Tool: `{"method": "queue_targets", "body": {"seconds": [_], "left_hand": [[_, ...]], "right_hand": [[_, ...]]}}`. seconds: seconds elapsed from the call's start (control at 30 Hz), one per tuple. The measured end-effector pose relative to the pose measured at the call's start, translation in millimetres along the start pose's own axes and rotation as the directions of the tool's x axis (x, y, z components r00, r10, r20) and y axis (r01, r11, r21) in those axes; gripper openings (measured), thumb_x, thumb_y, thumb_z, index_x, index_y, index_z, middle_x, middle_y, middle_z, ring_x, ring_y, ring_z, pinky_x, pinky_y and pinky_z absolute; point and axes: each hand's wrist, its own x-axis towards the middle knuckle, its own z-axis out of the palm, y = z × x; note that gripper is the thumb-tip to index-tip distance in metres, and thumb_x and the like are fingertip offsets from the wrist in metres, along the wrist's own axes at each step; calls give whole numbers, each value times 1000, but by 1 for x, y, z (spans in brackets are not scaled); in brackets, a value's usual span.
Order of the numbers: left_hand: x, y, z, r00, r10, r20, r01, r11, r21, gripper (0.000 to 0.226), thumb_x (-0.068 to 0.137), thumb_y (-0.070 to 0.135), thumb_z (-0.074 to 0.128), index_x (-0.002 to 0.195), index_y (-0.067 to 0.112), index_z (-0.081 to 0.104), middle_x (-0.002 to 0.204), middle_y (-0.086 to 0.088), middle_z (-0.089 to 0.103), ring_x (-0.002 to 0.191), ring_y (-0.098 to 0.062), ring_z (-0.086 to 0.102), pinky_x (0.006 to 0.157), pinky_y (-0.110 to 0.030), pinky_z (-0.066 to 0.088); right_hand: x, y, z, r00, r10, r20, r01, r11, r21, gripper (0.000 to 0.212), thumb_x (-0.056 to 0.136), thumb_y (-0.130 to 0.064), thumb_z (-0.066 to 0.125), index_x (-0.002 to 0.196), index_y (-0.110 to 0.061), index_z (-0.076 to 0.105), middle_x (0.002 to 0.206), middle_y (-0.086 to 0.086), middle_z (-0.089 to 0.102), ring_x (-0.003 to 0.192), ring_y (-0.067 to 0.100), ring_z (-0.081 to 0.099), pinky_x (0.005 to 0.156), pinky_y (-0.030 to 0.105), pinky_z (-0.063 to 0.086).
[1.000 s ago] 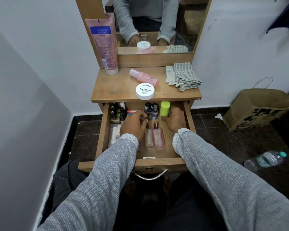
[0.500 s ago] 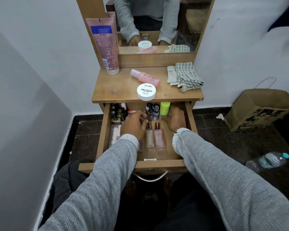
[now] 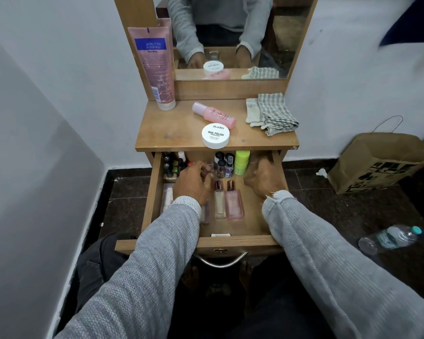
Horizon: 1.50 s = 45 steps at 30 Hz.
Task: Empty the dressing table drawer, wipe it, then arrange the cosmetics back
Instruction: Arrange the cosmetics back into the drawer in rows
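The wooden drawer stands pulled out under the dressing table top. My left hand is inside it at centre left, fingers closed around a small clear bottle. My right hand rests on the drawer floor at the right, fingers curled, with nothing visible in it. A lime-green container and small dark-capped bottles stand at the back. Nail polishes fill the back left corner. Two perfume bottles, one clear and one pink, lie between my hands.
On the table top are a white nail polish remover jar, a pink bottle lying down, a tall pink tube and a folded checked cloth. A paper bag and a water bottle lie on the floor at right.
My left fingers have reached slightly further back and closed on the small bottle. My right hand has hardly moved.
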Motion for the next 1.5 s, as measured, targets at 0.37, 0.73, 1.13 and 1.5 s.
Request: {"method": "queue_targets", "body": {"seconds": [0.37,0.73,1.13,1.5], "left_hand": [[1,5,-6,998,13,-55,-12,1000,19,10,90,22,59,100,23,61,99,2,69,87,-19,64,73,-34,54],[0,5,-9,995,29,-94,-29,1000,11,14,90,21,59,103,22,63,101,2,70,87,-17,65,74,-32,55],[-3,7,-10,994,49,-101,-43,997,62,15,93,22,56,107,19,61,103,0,69,87,-16,63,67,-25,46],[-3,7,-10,995,38,-87,-34,998,53,16,92,23,55,107,20,59,103,-1,69,88,-20,64,73,-34,54]], "right_hand": [[-3,-75,-58,892,-387,-233,383,922,-65,21,84,-34,67,87,-16,58,81,-4,59,71,13,55,55,21,38],[50,-113,-47,901,-395,-180,361,912,-195,44,85,-47,65,115,-15,56,122,6,54,108,26,55,88,42,49],[56,-124,-48,968,-247,-35,240,961,-135,41,84,-37,71,110,-7,61,106,8,64,95,27,61,80,37,49],[36,-90,-66,962,-90,-259,175,929,325,35,75,-41,74,95,-12,69,91,4,70,78,21,67,73,39,56]]}}
